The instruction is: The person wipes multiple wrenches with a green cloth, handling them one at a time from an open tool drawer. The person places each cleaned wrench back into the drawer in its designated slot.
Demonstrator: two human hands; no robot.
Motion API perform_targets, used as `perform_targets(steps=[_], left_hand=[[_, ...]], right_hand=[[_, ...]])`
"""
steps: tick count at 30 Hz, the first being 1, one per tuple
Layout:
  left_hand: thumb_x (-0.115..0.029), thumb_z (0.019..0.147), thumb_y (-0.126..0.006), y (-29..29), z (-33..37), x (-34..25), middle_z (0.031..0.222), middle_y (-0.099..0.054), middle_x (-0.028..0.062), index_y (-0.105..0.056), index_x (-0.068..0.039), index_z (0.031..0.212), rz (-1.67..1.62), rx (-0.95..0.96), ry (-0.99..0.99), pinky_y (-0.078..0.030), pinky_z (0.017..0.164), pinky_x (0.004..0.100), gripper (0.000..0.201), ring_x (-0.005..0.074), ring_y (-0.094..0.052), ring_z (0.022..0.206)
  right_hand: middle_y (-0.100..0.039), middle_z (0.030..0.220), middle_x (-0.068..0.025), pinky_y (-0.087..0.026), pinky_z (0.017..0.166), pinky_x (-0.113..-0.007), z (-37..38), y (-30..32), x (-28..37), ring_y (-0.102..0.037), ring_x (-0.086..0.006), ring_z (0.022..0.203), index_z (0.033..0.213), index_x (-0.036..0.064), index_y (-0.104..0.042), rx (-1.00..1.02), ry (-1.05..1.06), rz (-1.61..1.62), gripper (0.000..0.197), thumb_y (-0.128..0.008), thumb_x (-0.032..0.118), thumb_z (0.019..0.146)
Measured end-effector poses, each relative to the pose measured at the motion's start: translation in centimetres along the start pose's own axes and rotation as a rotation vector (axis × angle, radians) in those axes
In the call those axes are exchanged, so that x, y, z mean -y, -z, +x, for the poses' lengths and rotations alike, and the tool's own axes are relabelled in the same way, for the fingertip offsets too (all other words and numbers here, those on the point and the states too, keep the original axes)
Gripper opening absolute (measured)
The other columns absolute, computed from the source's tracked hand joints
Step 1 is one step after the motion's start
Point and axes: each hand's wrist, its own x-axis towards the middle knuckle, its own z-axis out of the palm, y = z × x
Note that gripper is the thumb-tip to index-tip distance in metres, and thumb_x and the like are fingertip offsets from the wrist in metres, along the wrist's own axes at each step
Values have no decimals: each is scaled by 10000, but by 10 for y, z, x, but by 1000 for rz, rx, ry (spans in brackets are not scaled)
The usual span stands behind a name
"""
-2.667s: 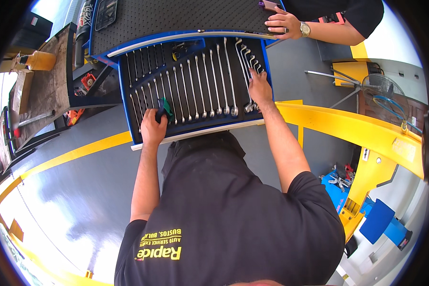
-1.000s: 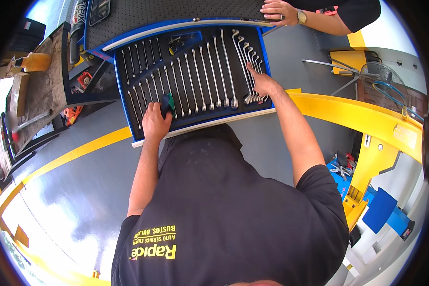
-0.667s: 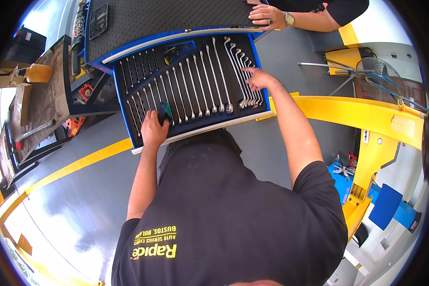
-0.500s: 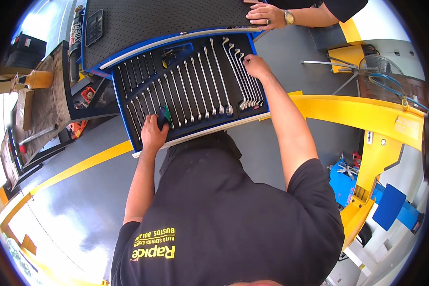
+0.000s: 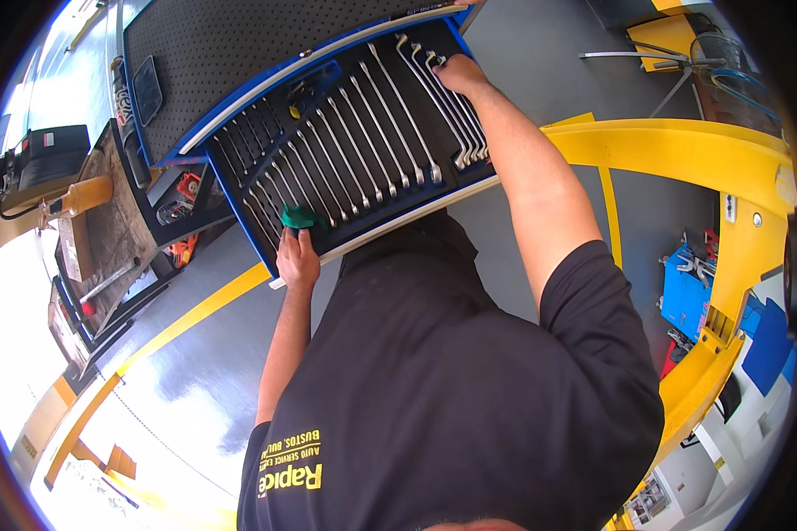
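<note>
An open drawer point(image 5: 480, 188) of a blue tool cabinet holds rows of wrenches in black foam. My left hand point(image 5: 298, 257) is at the front left of it, fingers closed on a green cloth point(image 5: 299, 218) that lies against the ends of the shorter combination wrenches point(image 5: 329, 149). My right hand point(image 5: 459, 74) reaches to the far right corner. Its fingers are curled round the upper end of one of the offset ring wrenches point(image 5: 440, 106); the fingertips are partly hidden. A yellow-and-black tool point(image 5: 295, 111) rests in a blue-edged recess behind the row.
A black perforated mat point(image 5: 230, 53) covers the cabinet top, with a dark flat tray-like thing point(image 5: 148, 88) on it. A wooden workbench point(image 5: 126, 217) stands left. A yellow metal beam point(image 5: 664, 142) curves along the right, near a blue box point(image 5: 687, 281). A sliver of another person's hand shows at the top edge.
The view has shifted, so the other person's hand and watch have mostly left it. My left hand has moved slightly left along the wrenches with the cloth. My right hand stays at the ring wrenches.
</note>
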Motion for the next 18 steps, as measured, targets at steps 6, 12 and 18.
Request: perform_targets(steps=[6,12,18], left_hand=[[-254,1056,-502,0,-3,6,1302,-620,269,-588,23,1279,-6,-75,-146,-510,954,487,366,433,-611,1164],[-114,963,-514,14,8,-3,1269,-629,219,-577,33,1288,-506,-98,-16,-497,960,412,363,358,-631,1116],[-148,962,-402,69,37,-56,1289,-620,124,-562,-21,1353,-1622,67,278,-429,1075,396,442,265,-586,1205]], right_hand=[[-709,1167,-207,-519,963,-468,-41,32,-2,-674,-365,1117,1114,8,-682,-148,31,88,401,-566,368,979],[-716,856,-105,-567,702,-334,-106,36,-36,-703,-172,781,1117,-22,-514,-314,172,914,298,-466,270,1083],[-669,757,-56,-528,604,-282,-186,84,19,-632,-119,628,1050,5,-501,-463,484,856,210,-528,212,1068]])
